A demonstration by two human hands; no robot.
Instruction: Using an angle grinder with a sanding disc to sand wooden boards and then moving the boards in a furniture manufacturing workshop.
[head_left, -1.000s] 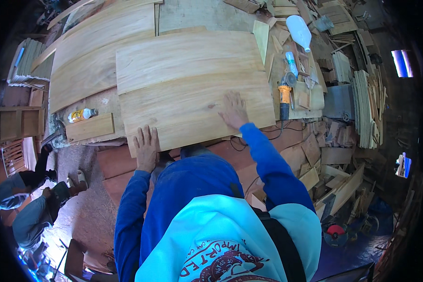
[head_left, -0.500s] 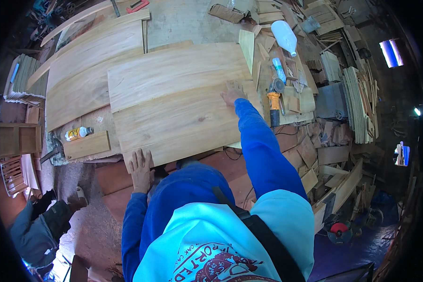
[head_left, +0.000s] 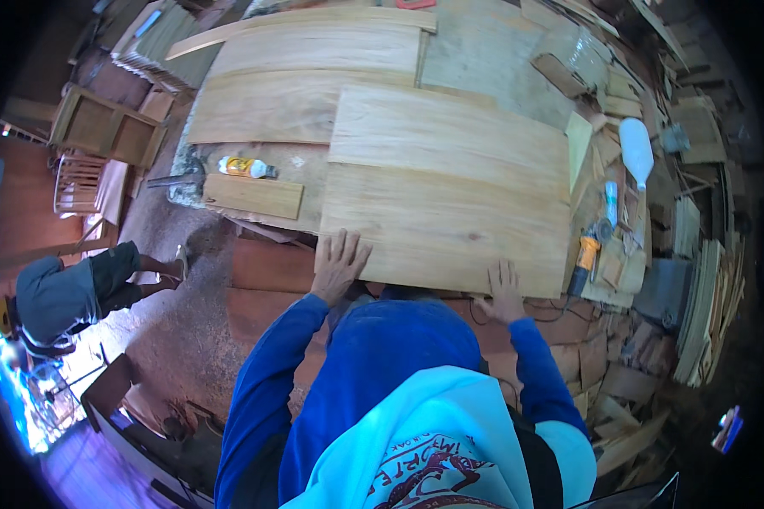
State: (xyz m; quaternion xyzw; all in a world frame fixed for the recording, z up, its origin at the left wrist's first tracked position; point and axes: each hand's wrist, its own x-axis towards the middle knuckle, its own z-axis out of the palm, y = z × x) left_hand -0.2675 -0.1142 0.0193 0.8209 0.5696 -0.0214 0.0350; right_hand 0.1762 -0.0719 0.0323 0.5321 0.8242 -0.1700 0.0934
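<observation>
A wide pale wooden panel (head_left: 450,195) lies flat on the workbench in front of me, its near edge close to my body. My left hand (head_left: 341,261) rests on the panel's near left corner, fingers spread. Farther right, my right hand (head_left: 505,290) lies at the near edge with its fingers stretched over the top face and the thumb apart. Beyond and to the left lies a second wooden panel (head_left: 272,106), partly covered by the first. Beside the near panel's left edge are a small board (head_left: 255,195) and a white bottle with a yellow label (head_left: 242,167).
An orange and black angle grinder (head_left: 584,259) lies right of the panel, with a white jug (head_left: 635,148) and wood offcuts beyond. A hammer (head_left: 178,180) sits at the bench's left end. At left, another person (head_left: 68,293) is bent over near a wooden frame (head_left: 110,125).
My right hand has moved from the panel's far right part back to its near edge. My left hand stays at the near left corner. The view has swung left.
</observation>
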